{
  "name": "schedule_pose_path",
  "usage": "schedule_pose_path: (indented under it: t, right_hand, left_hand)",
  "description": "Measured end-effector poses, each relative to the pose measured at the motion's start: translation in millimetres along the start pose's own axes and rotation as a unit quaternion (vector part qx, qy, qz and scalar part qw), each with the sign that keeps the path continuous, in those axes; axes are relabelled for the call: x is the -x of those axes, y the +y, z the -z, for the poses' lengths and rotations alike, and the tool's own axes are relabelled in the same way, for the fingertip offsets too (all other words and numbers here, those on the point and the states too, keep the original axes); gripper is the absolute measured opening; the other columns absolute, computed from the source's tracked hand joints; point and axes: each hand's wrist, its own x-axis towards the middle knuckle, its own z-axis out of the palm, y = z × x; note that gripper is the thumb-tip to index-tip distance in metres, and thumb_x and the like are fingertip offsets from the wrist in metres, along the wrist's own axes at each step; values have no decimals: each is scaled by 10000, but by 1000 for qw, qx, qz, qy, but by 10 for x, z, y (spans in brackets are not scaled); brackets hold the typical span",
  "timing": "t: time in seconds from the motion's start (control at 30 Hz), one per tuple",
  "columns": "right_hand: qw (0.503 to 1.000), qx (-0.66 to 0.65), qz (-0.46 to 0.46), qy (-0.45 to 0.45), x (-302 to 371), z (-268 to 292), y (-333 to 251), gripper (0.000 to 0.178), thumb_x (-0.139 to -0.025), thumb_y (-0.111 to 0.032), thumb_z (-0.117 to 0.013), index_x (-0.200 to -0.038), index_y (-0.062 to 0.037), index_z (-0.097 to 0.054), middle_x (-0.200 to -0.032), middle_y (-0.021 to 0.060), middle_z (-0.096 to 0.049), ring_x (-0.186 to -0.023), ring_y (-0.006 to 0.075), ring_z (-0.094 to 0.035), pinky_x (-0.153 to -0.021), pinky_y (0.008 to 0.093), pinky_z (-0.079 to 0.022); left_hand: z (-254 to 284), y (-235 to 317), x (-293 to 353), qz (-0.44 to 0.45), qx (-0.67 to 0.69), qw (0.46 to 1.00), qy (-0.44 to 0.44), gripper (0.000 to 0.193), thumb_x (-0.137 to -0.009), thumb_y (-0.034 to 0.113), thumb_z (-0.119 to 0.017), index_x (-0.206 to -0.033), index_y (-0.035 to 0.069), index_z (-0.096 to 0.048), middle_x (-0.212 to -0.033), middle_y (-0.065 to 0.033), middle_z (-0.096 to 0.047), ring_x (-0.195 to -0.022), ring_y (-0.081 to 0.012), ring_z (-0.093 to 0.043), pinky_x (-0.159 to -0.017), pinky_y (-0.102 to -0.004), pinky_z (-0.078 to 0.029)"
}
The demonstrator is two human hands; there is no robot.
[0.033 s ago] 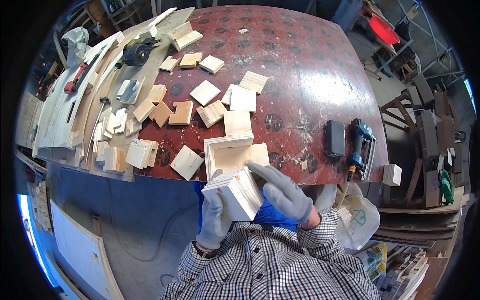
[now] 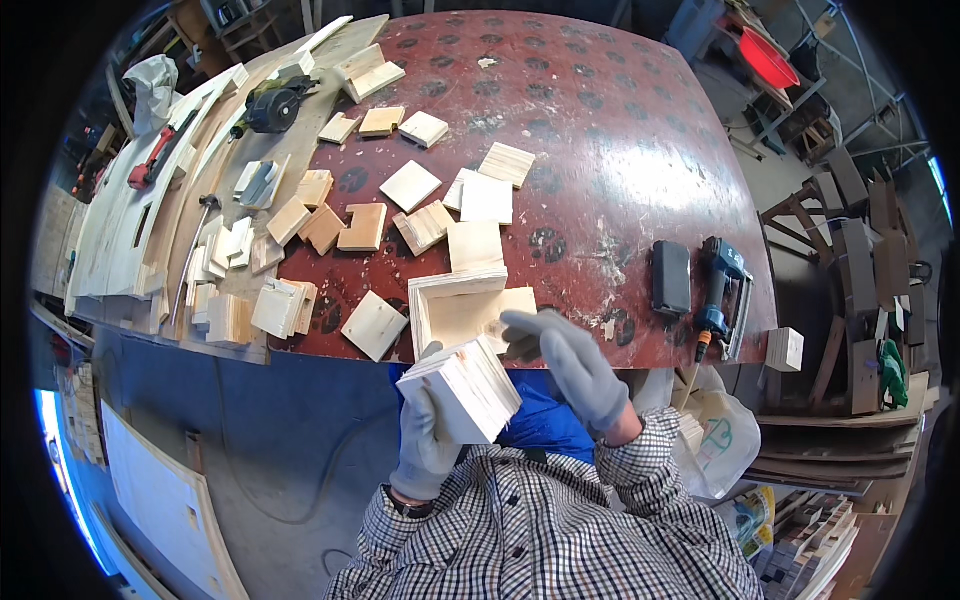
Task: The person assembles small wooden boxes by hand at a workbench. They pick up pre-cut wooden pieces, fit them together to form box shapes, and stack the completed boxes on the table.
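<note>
our left hand (image 2: pixel 426 442) pinches a stack of wooden squares (image 2: pixel 462 392) on our side of the open wooden box (image 2: pixel 460 283). our right hand (image 2: pixel 580 373), fingers loosely spread, hovers by the box's near right corner. right of the box lies a blue nail gun (image 2: pixel 716 284). beyond the box, leftward, sit 3 small blocks (image 2: pixel 383 122) in a row; far past it, rightward, a red basin (image 2: pixel 768 62).

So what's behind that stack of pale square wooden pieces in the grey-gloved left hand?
An open, pale wooden box-shaped frame partly shows beyond the stack. The stack hides its near part.
</note>
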Motion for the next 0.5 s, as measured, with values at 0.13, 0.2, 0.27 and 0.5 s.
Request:
schedule_pose_path:
  t: [0.13,0.2,0.27,0.5]
  right_hand:
    - [942,194,-25,273,-1120,645,843,472,-1082,-309,-617,-1378,59,-619,-1021,73,-702,-882,111,-657,-804,277,-549]
    - [930,261,-136,223,-1631,871,845,659,-977,-549,-655,-1312,18,-681,-1188,249,-744,-1060,359,-740,-946,462,-553]
    - [872,401,-167,225,-2035,895,862,776,-924,-669,-642,-1304,6,-695,-1257,242,-737,-1156,390,-720,-1008,490,-531]
    - [829,436,-277,212,-2567,951,1395,778,-801,-579,-828,-1296,10,-715,-1300,224,-742,-1199,370,-723,-1013,467,-552]
  left_hand:
    - [126,13,104,-26,138,989,-51,838,-1076,653,-445,-1669,77,-313,-1643,-131,-465,-1440,-341,-535,-1187,-557,-449]
    - [160,154,39,-1,207,960,-187,839,-1066,629,-493,-1667,70,-316,-1548,-170,-542,-1321,-366,-620,-1105,-582,-512]
    - [64,301,14,53,296,940,-164,775,-1080,465,-542,-1679,51,-275,-1457,-200,-590,-1193,-361,-657,-1022,-566,-539]
    - [-50,553,224,26,351,918,-184,949,-939,593,-722,-1651,90,-349,-1480,-178,-549,-1291,-378,-601,-1110,-588,-501]
